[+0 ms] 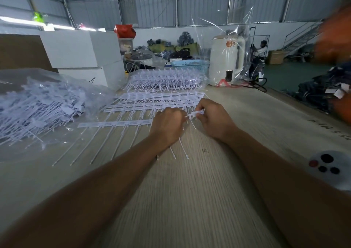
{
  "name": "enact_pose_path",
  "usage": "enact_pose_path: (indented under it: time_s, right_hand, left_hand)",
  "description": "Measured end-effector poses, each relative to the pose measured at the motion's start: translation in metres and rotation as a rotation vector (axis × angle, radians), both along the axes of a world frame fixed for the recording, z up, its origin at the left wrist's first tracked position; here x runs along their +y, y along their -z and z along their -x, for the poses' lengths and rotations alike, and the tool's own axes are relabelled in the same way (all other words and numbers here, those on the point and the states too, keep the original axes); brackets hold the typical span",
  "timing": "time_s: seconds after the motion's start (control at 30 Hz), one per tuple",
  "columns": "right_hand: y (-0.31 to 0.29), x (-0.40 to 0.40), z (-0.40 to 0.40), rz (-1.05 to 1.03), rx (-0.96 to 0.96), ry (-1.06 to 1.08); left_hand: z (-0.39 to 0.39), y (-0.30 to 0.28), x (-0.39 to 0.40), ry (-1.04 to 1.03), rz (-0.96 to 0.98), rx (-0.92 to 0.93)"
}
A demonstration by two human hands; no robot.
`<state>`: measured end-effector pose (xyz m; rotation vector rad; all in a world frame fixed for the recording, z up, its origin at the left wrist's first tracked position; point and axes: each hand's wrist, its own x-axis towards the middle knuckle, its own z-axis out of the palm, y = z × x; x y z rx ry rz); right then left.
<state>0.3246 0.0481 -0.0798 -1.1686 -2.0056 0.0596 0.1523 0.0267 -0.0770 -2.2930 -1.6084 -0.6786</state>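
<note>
Strips of joined white plastic seal tags (pixel 121 124) lie in rows on the wooden table (pixel 171 200), their long thin tails pointing toward me. My left hand (pixel 167 126) grips the right end of the nearest strip, with a few tails hanging below it. My right hand (pixel 214 118) pinches a single white tag (pixel 197 113) between thumb and fingers, right beside the left hand. More strips (pixel 161 97) lie just beyond both hands.
A clear bag of loose tags (pixel 38 103) sits at the left. A stacked pile of tag strips (pixel 165 80) lies farther back, with white boxes (pixel 79 52), a blue basket (pixel 190 65) and a plastic-wrapped white appliance (pixel 226 59). A grey device with buttons (pixel 330 168) lies at the right.
</note>
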Motion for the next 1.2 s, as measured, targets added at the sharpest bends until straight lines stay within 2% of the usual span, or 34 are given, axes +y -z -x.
enact_pose_path:
  time_s: [0.13,0.37,0.47,0.53,0.63,0.8,0.97,1.1,1.13,1.2]
  right_hand:
    - [0.003,0.002,0.000,0.058,0.067,-0.012]
    - [0.005,0.009,0.000,0.079,0.121,0.107]
    - [0.003,0.014,-0.009,0.086,0.277,0.282]
    - [0.002,0.014,-0.018,0.091,0.390,0.313]
    - [0.000,0.009,-0.019,0.139,0.463,0.186]
    - [-0.007,0.003,-0.004,0.190,0.404,-0.022]
    - [-0.038,-0.005,0.011,0.437,0.721,-0.247]
    - [-0.057,-0.009,0.013,0.627,0.931,-0.286]
    - [-0.059,-0.009,0.011,0.657,0.926,-0.283]
    - [-0.060,-0.009,0.007,0.645,0.750,-0.295]
  left_hand:
    - [0.000,-0.001,0.002,0.014,-0.003,0.027]
    - [-0.001,-0.002,0.002,0.038,-0.021,-0.038]
    - [-0.002,-0.001,-0.003,0.091,-0.065,-0.076]
    - [-0.004,0.000,-0.006,0.119,-0.074,-0.046]
    - [-0.006,-0.003,-0.005,0.164,-0.015,-0.098]
    - [-0.008,-0.024,-0.001,0.292,0.039,-0.263]
    - [-0.003,-0.044,0.002,0.324,-0.057,-0.299]
    - [0.005,-0.054,0.005,0.305,-0.078,-0.250]
    - [0.008,-0.056,0.006,0.300,-0.078,-0.251]
    - [0.012,-0.060,0.007,0.294,-0.076,-0.264]
